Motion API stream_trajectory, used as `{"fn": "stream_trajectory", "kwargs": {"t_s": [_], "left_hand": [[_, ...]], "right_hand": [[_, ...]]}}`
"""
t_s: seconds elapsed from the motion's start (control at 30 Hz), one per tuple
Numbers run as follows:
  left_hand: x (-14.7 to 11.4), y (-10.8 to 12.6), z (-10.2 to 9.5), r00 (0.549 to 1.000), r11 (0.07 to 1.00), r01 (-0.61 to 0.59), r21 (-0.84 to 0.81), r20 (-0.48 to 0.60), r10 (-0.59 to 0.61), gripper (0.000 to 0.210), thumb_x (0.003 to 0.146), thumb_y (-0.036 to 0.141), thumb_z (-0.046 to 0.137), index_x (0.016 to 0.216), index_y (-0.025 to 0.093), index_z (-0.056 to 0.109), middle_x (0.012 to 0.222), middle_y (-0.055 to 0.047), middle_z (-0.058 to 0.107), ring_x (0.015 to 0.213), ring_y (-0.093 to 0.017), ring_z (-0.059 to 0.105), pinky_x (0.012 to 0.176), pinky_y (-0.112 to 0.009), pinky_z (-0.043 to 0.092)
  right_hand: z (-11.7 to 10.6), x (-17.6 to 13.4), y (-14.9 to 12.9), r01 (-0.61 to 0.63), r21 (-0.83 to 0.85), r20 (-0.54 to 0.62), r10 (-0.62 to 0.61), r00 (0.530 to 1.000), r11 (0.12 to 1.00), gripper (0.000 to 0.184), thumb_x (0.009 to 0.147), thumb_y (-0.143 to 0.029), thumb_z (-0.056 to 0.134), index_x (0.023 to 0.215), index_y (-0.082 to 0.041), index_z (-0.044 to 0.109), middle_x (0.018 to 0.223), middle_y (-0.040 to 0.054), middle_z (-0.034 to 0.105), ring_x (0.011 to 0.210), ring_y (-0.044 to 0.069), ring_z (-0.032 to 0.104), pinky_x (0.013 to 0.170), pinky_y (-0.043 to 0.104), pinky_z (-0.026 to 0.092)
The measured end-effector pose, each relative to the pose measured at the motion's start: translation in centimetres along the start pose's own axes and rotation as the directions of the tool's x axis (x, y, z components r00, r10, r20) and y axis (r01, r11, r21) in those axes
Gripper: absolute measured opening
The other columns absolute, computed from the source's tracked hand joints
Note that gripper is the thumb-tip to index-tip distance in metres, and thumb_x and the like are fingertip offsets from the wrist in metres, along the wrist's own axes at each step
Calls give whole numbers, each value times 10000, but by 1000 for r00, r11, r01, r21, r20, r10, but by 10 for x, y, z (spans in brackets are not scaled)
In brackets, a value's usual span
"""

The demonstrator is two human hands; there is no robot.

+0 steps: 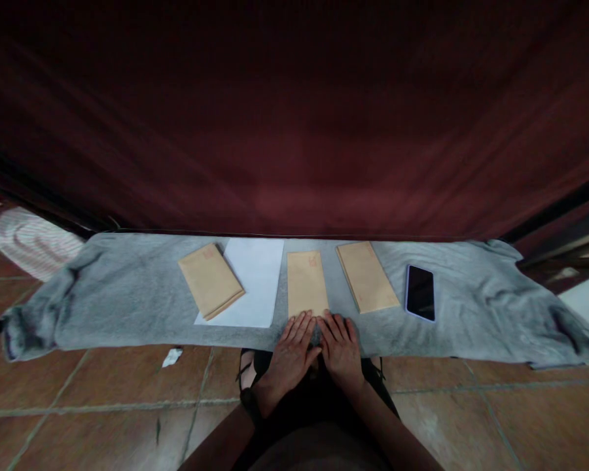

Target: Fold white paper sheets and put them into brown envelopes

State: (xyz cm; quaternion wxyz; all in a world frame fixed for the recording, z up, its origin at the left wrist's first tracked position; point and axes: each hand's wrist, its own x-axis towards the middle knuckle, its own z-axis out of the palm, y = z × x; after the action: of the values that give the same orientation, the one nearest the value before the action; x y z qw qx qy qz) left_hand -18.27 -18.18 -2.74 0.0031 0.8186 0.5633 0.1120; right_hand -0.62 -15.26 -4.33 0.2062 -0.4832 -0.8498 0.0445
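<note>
A brown paper envelope [307,281] with faint red print lies flat on the grey cloth in front of me. My left hand [294,350] rests on its near end, fingers stretched out. Beside it, my right hand [339,347] lies flat with its fingertips at the same near edge, the thumbs close together. The part of the envelope under my fingers is hidden. On the right is a stack of brown envelopes [368,277], and on the left another stack [211,281] overlaps some white paper sheets [255,281]. Neither hand touches these.
A phone [420,293] with a dark screen lies right of the envelopes. The narrow surface is covered by a wrinkled grey cloth [127,288]. Behind it rises a dark red panel [294,131]. A white scrap [172,357] lies on the tiled floor [127,379], and a striped cloth [32,242] is at far left.
</note>
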Motion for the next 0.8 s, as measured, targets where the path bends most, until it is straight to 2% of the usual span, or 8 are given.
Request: {"fn": "stream_trajectory", "kwargs": {"t_s": [0.13, 0.27, 0.5, 0.67, 0.8], "left_hand": [[-3, 4, 4, 999, 999, 42, 21, -9, -42, 624, 1025, 424, 430, 1553, 113, 314, 1597, -141, 373, 1503, -240, 304, 1217, -443, 316], [0, 0, 2, 999, 999, 47, 9, -21, -47, 580, 1044, 371, 380, 1559, 118, 298, 1593, -138, 380, 1494, -224, 326, 1207, -432, 331], [-8, -2, 6, 997, 997, 62, 35, -45, -61, 700, 1001, 465, 475, 1564, 97, 282, 1600, -179, 350, 1501, -275, 306, 1195, -460, 352], [-9, -1, 10, 995, 994, 77, 74, -66, -73, 696, 994, 437, 499, 1557, 84, 294, 1605, -192, 334, 1502, -288, 298, 1198, -462, 346], [-4, 9, 9, 992, 987, 122, 106, -56, -117, 694, 978, 401, 529, 1560, 100, 297, 1608, -211, 314, 1495, -322, 306, 1192, -502, 342]], "right_hand": [[2, 2, -5, 3, -9, -17, -3, 1000, 1000, 479, 981, -206, 441, 1452, -195, 526, 1513, 74, 519, 1422, 276, 426, 1217, 511, 227], [7, 9, -12, 52, 38, -13, -52, 999, 998, 470, 1007, -185, 368, 1451, -143, 518, 1486, 84, 548, 1407, 207, 460, 1207, 415, 295], [7, 6, -3, 103, 8, -8, -103, 995, 995, 465, 1030, -262, 404, 1473, -151, 490, 1497, 86, 528, 1396, 214, 480, 1214, 429, 293], [4, 6, 1, 85, 11, -8, -84, 996, 996, 465, 1038, -275, 394, 1480, -162, 484, 1489, 87, 537, 1390, 209, 488, 1212, 432, 304], [-1, 14, 8, 110, 46, 42, -112, 993, 993, 465, 1050, -275, 368, 1498, -193, 461, 1497, 66, 532, 1401, 193, 474, 1209, 429, 316]]}}
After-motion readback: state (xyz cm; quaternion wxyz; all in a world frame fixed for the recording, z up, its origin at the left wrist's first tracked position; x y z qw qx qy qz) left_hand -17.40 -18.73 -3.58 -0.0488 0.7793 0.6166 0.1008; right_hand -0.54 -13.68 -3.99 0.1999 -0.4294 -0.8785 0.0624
